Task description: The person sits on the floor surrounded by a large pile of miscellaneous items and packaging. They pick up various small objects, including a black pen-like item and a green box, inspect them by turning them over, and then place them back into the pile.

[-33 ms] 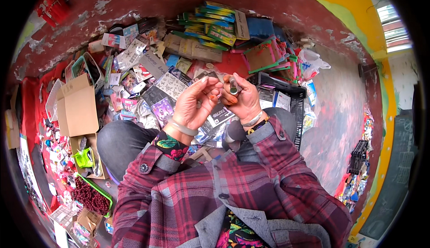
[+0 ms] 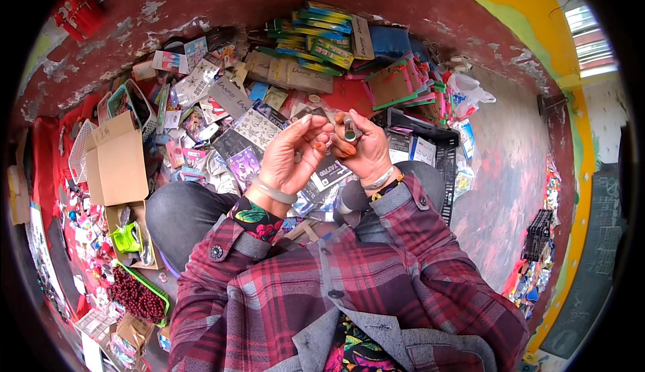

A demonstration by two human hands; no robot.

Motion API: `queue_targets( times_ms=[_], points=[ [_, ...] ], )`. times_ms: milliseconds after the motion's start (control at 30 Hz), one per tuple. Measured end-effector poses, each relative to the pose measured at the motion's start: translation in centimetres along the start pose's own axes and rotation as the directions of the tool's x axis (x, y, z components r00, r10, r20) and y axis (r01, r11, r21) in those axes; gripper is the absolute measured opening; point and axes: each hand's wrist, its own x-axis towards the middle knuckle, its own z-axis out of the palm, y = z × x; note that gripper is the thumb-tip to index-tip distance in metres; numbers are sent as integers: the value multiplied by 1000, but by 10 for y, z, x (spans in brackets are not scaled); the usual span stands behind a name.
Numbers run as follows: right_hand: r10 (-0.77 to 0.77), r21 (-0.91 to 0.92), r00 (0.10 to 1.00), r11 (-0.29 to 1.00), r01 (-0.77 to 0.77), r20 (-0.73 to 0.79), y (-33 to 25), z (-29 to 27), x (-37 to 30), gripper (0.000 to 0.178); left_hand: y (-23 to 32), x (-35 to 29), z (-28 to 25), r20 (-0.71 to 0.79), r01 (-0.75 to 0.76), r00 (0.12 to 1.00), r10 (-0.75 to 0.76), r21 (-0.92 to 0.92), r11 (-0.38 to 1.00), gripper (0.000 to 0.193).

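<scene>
Tube: I am seeing a short, dark tube point(image 2: 349, 129) resting in the right hand point(image 2: 368, 153), raised over the heap of cards and packets point(image 2: 256, 129).
Right grip: the thumb and fingers are closing round the tube, leaving no gap that I am making out.
Long axis: the tube is lying roughly near to far, its round near end facing up toward my camera.
Left grip: the left hand point(image 2: 282, 160) is holding its thumb and fingertips curled, almost meeting; whether they are pinching something small, I cannot tell.
Key relation: from the left fingertips, the tube is lying just to the right, at about the same depth.
Nearer hand: the right is touching the tube; the left is hovering just beside it, its fingertips angling far and right.
Left of the hands: a purple card point(image 2: 243, 165) is lying on the heap, and an open cardboard box point(image 2: 119, 170) is standing well apart.
Right of the hands: a black crate point(image 2: 446, 177) is standing beside the right knee point(image 2: 424, 180).
</scene>
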Motion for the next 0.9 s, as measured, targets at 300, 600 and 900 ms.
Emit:
queue_targets(
  times_ms=[300, 600, 900],
  points=[
    [-279, -412, 936, 895, 172, -216, 2, 18, -3, 28, 5, 1, 4, 96, -120, 986, 137, -171, 978, 61],
    [-438, -653, 884, 720, 235, -163, 8, 23, -4, 31, 10, -4, 15, 120, -87, 988, 98, -98, 991, 74],
    [-313, -627, 937, 764, 153, -153, 2, 15, -2, 25, 7, 0, 6, 116, 99, 988, -101, 18, 995, 64]
  ],
)
